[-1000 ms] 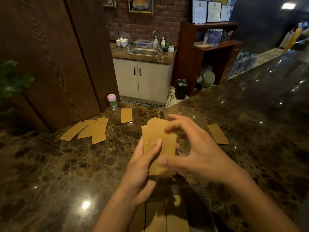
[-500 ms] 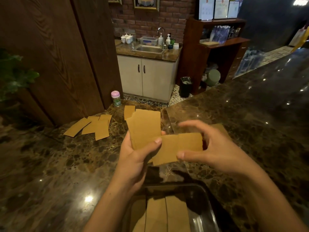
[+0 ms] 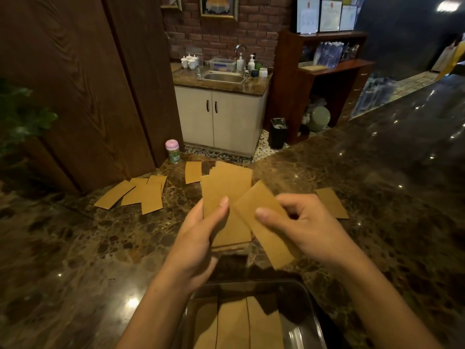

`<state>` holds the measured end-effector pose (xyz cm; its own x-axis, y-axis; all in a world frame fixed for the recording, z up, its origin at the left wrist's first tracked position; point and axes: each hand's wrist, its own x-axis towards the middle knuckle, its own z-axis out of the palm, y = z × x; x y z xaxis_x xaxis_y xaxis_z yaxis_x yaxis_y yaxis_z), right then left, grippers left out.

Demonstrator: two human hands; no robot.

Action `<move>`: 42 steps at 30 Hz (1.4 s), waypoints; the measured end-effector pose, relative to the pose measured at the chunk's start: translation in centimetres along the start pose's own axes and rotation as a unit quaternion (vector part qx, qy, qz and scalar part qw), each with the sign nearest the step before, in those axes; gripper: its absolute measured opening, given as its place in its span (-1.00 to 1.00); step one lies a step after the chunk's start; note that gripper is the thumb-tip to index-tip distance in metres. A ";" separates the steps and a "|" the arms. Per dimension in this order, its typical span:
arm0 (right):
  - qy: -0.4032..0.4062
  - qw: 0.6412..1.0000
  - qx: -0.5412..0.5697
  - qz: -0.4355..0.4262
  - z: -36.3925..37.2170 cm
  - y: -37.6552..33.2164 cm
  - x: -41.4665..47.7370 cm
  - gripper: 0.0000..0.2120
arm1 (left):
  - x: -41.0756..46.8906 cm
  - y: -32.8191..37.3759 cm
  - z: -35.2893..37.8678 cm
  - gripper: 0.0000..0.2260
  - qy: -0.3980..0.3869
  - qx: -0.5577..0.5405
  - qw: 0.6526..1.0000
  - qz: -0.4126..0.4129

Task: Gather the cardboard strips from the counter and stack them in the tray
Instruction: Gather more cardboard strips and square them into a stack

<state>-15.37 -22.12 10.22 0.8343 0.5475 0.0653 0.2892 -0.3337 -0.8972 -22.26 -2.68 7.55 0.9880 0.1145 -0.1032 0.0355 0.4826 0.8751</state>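
Right grip (image 3: 310, 229) pinches tilted strip (image 3: 254, 197) mid-length; left grip (image 3: 198, 244) holds stack (image 3: 226, 182).

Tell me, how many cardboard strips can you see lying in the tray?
3, side by side in the tray: left strip, middle strip, right strip. Others may lie hidden beneath them.

Dim, warm light here. A ceiling lamp (image 3: 448, 6) flares white far beyond the tray (image 3: 297, 333), up to the right. Pinpoint glints dot the polished worktop (image 3: 75, 248), the brightest just left of the tray. A dark shadow crosses the tray's far end. Straight lines bow towards the edges, and the corners are murky.
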 end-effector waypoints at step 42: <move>0.046 0.998 -0.005 -0.032 0.0 0.5 -0.1 -0.64 | 1.2 1.6 -2.2 -0.49 0.052 0.147 0.983 0.092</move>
<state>-15.29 -22.35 9.79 0.8535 0.4953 0.1622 0.3470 -0.3078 -0.8859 -21.32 0.10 7.81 0.9615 0.2726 0.0342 -0.0844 0.1746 0.9810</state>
